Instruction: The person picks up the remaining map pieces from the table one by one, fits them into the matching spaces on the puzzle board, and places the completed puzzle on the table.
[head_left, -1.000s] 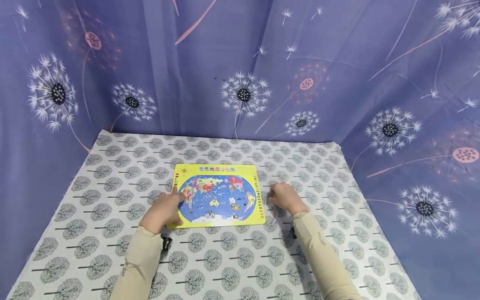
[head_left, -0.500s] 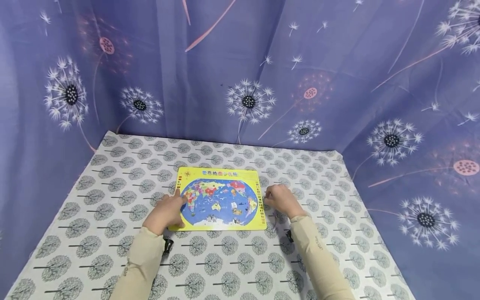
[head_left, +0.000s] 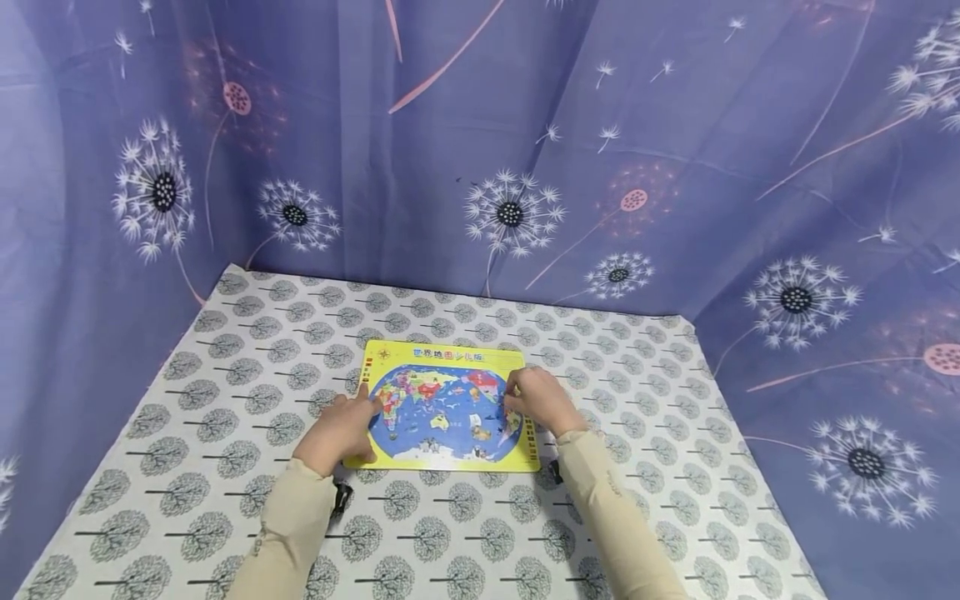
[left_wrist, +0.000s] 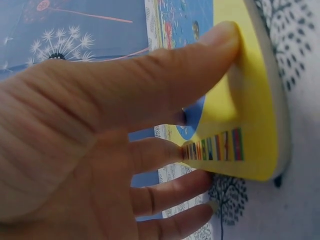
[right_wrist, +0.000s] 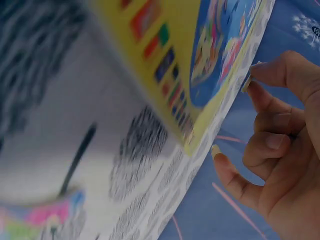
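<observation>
A yellow-bordered world map board [head_left: 442, 458] lies flat on the tree-patterned cloth. My left hand [head_left: 339, 432] rests at its left side with fingers spread; in the left wrist view the thumb [left_wrist: 220, 42] presses on the yellow border and a fingertip touches the row of printed flags. Over the map's right part is my right hand [head_left: 542, 398]. In the right wrist view its thumb and index finger pinch what looks like a small thin piece [right_wrist: 246, 83], mostly hidden by the fingertips. Whether it touches the board cannot be told.
White cloth [head_left: 225, 500] printed with grey trees covers the table. A blue-purple dandelion curtain [head_left: 420, 150] stands behind and at both sides. A blurred colourful item [right_wrist: 50, 215] shows at the right wrist view's lower left.
My right hand has moved left from beside the board to over its right part. The left hand has stayed at the left edge. The head view has shifted slightly.
</observation>
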